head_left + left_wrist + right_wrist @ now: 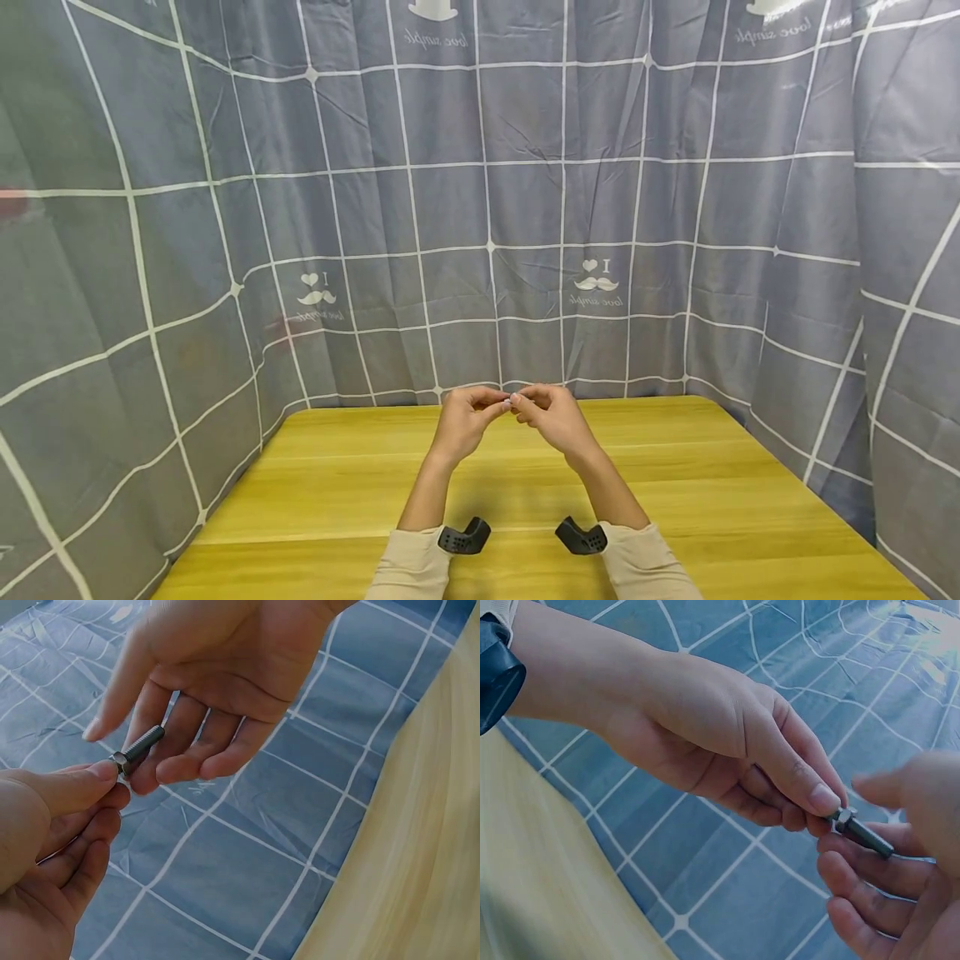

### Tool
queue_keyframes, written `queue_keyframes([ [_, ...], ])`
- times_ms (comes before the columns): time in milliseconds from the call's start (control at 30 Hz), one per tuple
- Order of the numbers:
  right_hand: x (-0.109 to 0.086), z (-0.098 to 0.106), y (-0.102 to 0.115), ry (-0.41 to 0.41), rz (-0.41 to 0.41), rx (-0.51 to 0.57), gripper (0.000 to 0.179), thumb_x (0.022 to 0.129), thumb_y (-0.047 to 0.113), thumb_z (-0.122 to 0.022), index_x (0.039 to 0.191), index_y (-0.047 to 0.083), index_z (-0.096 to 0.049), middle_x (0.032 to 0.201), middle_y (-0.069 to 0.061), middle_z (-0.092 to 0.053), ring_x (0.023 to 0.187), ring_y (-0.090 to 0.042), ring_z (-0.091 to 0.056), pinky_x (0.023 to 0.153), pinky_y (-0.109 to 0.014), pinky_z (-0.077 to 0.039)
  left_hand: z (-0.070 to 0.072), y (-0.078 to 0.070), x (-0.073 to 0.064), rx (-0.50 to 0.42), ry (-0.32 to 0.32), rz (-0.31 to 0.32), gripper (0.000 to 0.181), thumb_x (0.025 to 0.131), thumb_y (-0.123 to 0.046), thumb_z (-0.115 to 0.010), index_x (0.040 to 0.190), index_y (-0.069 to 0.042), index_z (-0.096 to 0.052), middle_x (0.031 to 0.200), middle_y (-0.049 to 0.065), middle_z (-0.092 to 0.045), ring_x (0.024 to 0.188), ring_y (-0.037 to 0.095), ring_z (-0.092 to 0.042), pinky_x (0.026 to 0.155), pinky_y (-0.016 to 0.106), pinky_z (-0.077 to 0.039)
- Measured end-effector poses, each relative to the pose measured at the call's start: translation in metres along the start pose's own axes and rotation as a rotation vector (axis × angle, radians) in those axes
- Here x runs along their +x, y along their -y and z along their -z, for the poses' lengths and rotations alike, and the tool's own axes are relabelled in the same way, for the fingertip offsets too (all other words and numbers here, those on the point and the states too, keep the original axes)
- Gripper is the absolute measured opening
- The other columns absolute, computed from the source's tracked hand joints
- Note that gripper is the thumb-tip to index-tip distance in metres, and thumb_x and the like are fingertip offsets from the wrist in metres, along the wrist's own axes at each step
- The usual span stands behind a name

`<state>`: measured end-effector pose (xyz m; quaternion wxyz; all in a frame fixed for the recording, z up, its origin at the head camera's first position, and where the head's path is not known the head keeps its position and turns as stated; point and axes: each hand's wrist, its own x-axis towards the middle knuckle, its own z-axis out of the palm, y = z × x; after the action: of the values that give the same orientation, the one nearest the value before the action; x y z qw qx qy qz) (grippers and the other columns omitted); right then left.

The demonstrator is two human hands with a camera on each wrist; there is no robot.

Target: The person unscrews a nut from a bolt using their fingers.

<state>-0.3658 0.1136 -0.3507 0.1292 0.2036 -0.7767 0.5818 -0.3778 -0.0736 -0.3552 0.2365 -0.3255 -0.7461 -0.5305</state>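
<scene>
A metal bolt (144, 742) with a shiny hexagonal part shows between the hands in both wrist views. My left hand (467, 423) pinches it between thumb and fingertips at the hexagonal end, and its threaded shank (871, 841) points toward the right hand. My right hand (551, 414) is held close by, palm facing the bolt. Its fingers are loosely bent beside the shank, and its thumb stands apart from the bolt. In the head view both hands meet over the table's far part, where fingers mostly hide the bolt.
The yellow wood-grain table (337, 492) lies beneath the forearms. Grey curtains with a white grid (525, 200) enclose its back and sides. Black wrist cameras (465, 537) sit at both beige sleeves (411, 562).
</scene>
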Motion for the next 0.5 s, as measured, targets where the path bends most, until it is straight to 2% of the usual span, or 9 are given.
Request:
queue_keyframes([
  [100, -0.001, 0.0004, 0.0005, -0.01, 0.04, -0.009, 0.015, 0.102, 0.014, -0.068, 0.106, 0.001, -0.076, 0.096, -0.009, -0.074, 0.09, -0.026, -0.07, 0.085, -0.042, -0.057, -0.0014, 0.0007, -0.0006, -0.013, -0.005, 0.008, 0.009, 0.093, -0.004, -0.077, 0.099, 0.001, -0.081, 0.092, 0.009, -0.077, 0.082, 0.021, -0.073, 0.072, 0.027, -0.057],
  [200, -0.0027, 0.0013, 0.0012, -0.042, 0.063, -0.022, 0.009, 0.098, 0.007, -0.072, 0.106, 0.004, -0.075, 0.101, -0.007, -0.073, 0.095, -0.028, -0.07, 0.086, -0.045, -0.057, -0.0013, 0.0016, 0.0, -0.031, -0.001, 0.01, 0.01, 0.093, -0.005, -0.077, 0.1, 0.001, -0.081, 0.094, 0.01, -0.077, 0.084, 0.022, -0.073, 0.074, 0.028, -0.057],
  [267, -0.0039, 0.0021, 0.0012, -0.053, 0.057, -0.016, 0.017, 0.096, 0.005, -0.074, 0.113, 0.005, -0.072, 0.109, -0.008, -0.07, 0.102, -0.031, -0.068, 0.088, -0.048, -0.056, -0.0015, 0.0026, 0.0, -0.042, 0.001, 0.018, 0.011, 0.093, -0.005, -0.076, 0.101, 0.001, -0.081, 0.096, 0.01, -0.077, 0.084, 0.022, -0.072, 0.074, 0.027, -0.056],
  [400, -0.0042, 0.0009, 0.0012, -0.057, 0.02, -0.017, 0.03, 0.097, 0.013, -0.075, 0.126, 0.007, -0.066, 0.119, -0.01, -0.066, 0.107, -0.032, -0.066, 0.089, -0.05, -0.055, -0.0013, 0.0024, -0.0003, -0.039, -0.005, 0.021, 0.01, 0.092, -0.001, -0.076, 0.1, 0.003, -0.08, 0.095, 0.012, -0.076, 0.084, 0.025, -0.072, 0.073, 0.025, -0.055],
  [500, -0.0031, -0.0031, 0.0011, -0.05, 0.018, -0.032, 0.023, 0.102, 0.019, -0.07, 0.119, 0.004, -0.07, 0.109, -0.011, -0.07, 0.097, -0.027, -0.067, 0.084, -0.045, -0.055, -0.0003, 0.0016, -0.0009, -0.023, -0.007, 0.016, 0.009, 0.092, 0.003, -0.074, 0.1, 0.007, -0.078, 0.095, 0.016, -0.076, 0.084, 0.032, -0.072, 0.073, 0.026, -0.056],
])
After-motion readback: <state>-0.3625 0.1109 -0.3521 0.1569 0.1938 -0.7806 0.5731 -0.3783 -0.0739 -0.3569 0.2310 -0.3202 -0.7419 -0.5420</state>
